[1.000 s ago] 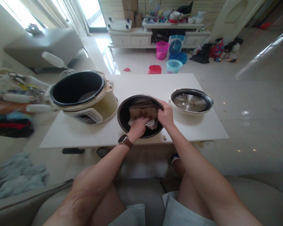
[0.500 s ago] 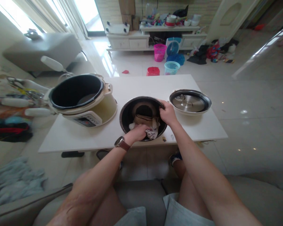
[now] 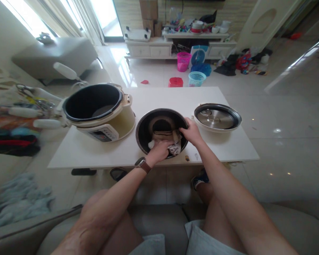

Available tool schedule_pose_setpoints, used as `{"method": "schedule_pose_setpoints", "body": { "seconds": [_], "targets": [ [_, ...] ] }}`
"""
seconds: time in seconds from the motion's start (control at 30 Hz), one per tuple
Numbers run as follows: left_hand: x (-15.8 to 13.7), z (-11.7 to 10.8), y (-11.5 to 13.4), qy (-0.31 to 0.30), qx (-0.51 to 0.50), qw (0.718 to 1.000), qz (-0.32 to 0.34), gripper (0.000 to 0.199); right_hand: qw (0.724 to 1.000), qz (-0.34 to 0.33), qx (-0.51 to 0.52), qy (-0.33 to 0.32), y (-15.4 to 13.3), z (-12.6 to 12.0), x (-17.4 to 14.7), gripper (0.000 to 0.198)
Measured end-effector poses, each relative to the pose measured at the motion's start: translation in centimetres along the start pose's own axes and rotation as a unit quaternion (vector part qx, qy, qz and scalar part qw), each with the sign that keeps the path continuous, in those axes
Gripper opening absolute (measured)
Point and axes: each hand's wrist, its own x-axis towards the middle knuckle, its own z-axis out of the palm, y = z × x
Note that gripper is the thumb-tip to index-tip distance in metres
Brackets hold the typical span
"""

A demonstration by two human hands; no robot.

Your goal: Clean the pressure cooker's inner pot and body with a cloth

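**Folded tan cloth (image 3: 163, 135) sits lower now**

Compared to a second ago, it's closer to the near wall of the tilted, round black pot (image 3: 144, 131) at the white rectangular table's (image 3: 159, 98) edge, baring a dark circle inside. Left hand (image 3: 158, 152) has fingers on the cloth, can't tell if they're pinching it; right hand (image 3: 192, 132) grips the rim. Markings on the cream plastic cooker (image 3: 124, 122) are too blurry to read, btw.

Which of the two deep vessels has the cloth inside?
The dark pot, held at its rim by the right hand; the white cooker to its left shows none.
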Motion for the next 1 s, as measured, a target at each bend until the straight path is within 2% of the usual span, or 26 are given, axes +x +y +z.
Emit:
{"method": "schedule_pose_setpoints", "body": {
  "seconds": [0.17, 0.3, 0.37, 0.43, 0.53, 0.6, 0.63, 0.7, 0.8, 0.9, 1.0],
  "targets": [
    [0.5, -0.1, -0.5, 0.023, -0.032, 0.999, -0.009, 0.066, 0.999, -0.023, 0.017, 0.031, 0.0, 1.9, -0.9, 0.064],
    [0.5, 0.2, -0.7, 0.029, -0.050, 0.998, -0.012, 0.066, 0.996, 0.004, 0.049, 0.075, 0.2, 3.0, -1.1, 0.058],
    [0.6, 0.4, -0.9, 0.051, -0.083, 0.995, -0.014, 0.068, 0.994, 0.019, 0.068, 0.087, 0.4, 3.3, -1.1, 0.055],
    [1.0, 0.4, -1.3, 0.096, -0.147, 0.984, -0.022, 0.065, 0.991, 0.031, 0.087, 0.093, 0.4, 3.5, -1.1, 0.054],
    [1.7, 0.4, -1.8, 0.190, -0.257, 0.947, -0.031, 0.052, 0.989, 0.040, 0.104, 0.095, 0.4, 3.6, -1.2, 0.053],
    [2.0, 0.3, -1.7, 0.205, -0.295, 0.933, -0.008, 0.046, 0.989, 0.038, 0.107, 0.096, 0.3, 3.6, -1.2, 0.051],
    [2.0, 0.2, -1.5, 0.183, -0.296, 0.938, 0.010, 0.044, 0.989, 0.038, 0.106, 0.099, 0.3, 3.6, -1.3, 0.050],
    [1.9, 0.0, -1.1, 0.099, -0.266, 0.958, 0.039, 0.041, 0.988, 0.041, 0.101, 0.106, 0.4, 3.6, -1.3, 0.048],
    [1.4, -0.8, -0.8, -0.009, -0.205, 0.978, 0.042, 0.044, 0.987, 0.060, 0.091, 0.118, 0.8, 3.5, -1.2, 0.047],
    [1.1, -1.9, -1.5, -0.080, -0.177, 0.981, 0.022, 0.047, 0.986, 0.072, 0.083, 0.129, 1.2, 3.3, -1.0, 0.049],
    [0.9, -3.0, -2.4, -0.123, -0.145, 0.982, 0.001, 0.047, 0.990, 0.042, 0.068, 0.114, 0.9, 2.9, -0.7, 0.051]
  ]
}}
